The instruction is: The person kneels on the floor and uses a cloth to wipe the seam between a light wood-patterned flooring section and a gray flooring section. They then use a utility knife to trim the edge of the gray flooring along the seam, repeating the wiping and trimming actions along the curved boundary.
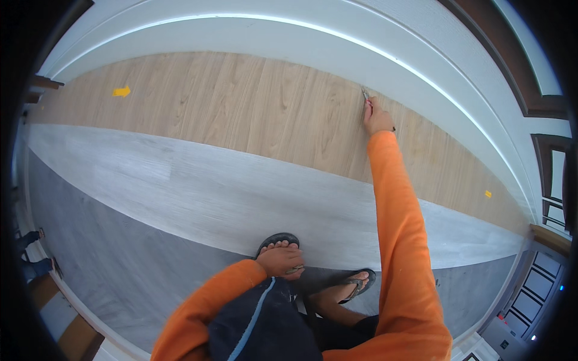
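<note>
My right hand is stretched far forward, its fingers closed round a small hand tool with a silver tip and a red part. The tool's exact kind is too small to tell. Its tip is at the far edge of the wood-look floor strip, where the boards meet the pale wall base. Close to my body, my left hand is curled in front of my bent knee, over my sandalled foot. A small shiny thing shows by its fingers, but I cannot make out what it is.
Two yellow arrow markers lie on the wood strip, one at the left and one at the right. Nearer come a whitish plank band and a grey one. Another person's legs show at the far left.
</note>
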`<action>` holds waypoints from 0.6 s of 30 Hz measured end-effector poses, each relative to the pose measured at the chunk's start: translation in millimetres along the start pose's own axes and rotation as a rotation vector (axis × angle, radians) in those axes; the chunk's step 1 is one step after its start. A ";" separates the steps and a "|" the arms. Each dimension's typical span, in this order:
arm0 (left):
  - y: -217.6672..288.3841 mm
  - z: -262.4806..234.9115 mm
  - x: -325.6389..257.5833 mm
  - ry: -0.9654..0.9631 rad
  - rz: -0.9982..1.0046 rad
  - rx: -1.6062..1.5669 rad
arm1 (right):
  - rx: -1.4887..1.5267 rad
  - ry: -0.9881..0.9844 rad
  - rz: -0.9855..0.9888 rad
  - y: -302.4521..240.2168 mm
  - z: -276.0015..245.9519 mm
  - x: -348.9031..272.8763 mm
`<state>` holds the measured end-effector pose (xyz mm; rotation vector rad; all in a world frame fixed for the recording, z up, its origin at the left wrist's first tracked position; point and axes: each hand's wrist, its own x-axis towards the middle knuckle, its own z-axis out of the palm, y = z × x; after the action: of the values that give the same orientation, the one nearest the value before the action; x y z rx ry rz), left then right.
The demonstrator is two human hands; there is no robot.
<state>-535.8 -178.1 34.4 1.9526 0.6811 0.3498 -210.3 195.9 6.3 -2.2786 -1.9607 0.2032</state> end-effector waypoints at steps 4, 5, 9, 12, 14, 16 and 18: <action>-1.5 1.8 1.4 0.063 0.032 0.009 | 0.036 -0.050 0.039 -4.5 3.3 -13.9; -1.4 2.3 1.6 0.075 0.037 0.006 | 0.033 -0.120 0.084 -5.0 2.8 -18.1; -0.9 3.0 0.9 0.079 0.030 -0.021 | 0.008 -0.071 0.033 -9.3 -2.1 -13.0; -2.1 2.2 0.2 0.043 -0.007 -0.049 | -0.007 -0.015 0.011 -14.1 -4.5 4.2; -2.6 1.4 0.1 0.027 0.002 -0.050 | 0.033 0.023 0.014 -15.7 -4.1 4.1; -4.5 1.2 2.6 -0.057 -0.042 -0.046 | 0.031 -0.066 0.019 -15.8 -2.1 -6.5; -3.8 1.4 2.3 -0.069 -0.040 -0.049 | 0.039 -0.076 0.005 -17.7 -0.8 -17.3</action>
<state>-534.5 -176.4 30.2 1.8932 0.6603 0.2703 -229.9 181.4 10.7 -2.2841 -1.9682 0.3302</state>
